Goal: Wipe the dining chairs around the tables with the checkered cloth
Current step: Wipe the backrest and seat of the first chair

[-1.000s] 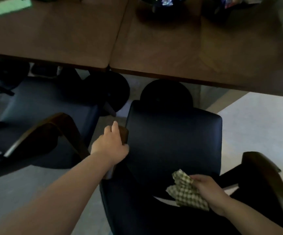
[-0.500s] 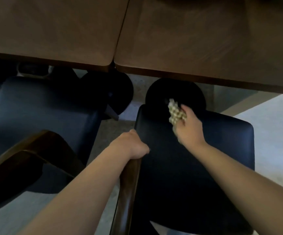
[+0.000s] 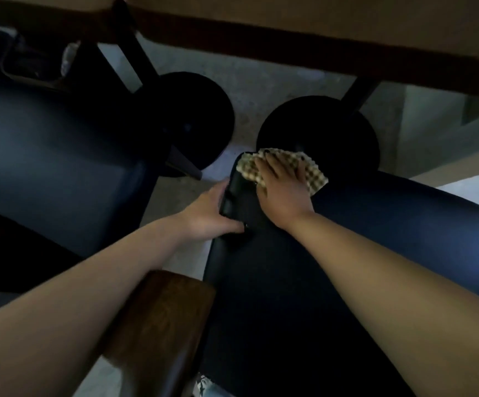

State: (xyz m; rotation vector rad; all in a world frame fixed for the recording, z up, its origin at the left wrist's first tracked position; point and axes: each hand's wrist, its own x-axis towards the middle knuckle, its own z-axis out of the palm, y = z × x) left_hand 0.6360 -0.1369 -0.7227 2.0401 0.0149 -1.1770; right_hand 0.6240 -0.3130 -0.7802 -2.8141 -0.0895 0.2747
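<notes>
A dark navy padded chair seat (image 3: 375, 239) fills the lower right, with its wooden armrest (image 3: 161, 316) at the lower middle. The checkered cloth (image 3: 315, 176) lies flat on the seat's far left corner. My right hand (image 3: 284, 190) presses on the cloth with straight, spread fingers. Beside it, my left hand (image 3: 209, 213) grips the seat's left edge, thumb on top and fingers curled under the padding.
A second navy chair (image 3: 54, 167) stands to the left. The brown table edge (image 3: 318, 38) runs across the top, with two round black pedestal bases (image 3: 192, 121) (image 3: 318, 124) on the grey floor beneath it. Pale floor shows at the right.
My head has dropped closer to the seat. My right hand has spread the bunched cloth flat on the far corner. My left hand has moved from the armrest to the seat edge.
</notes>
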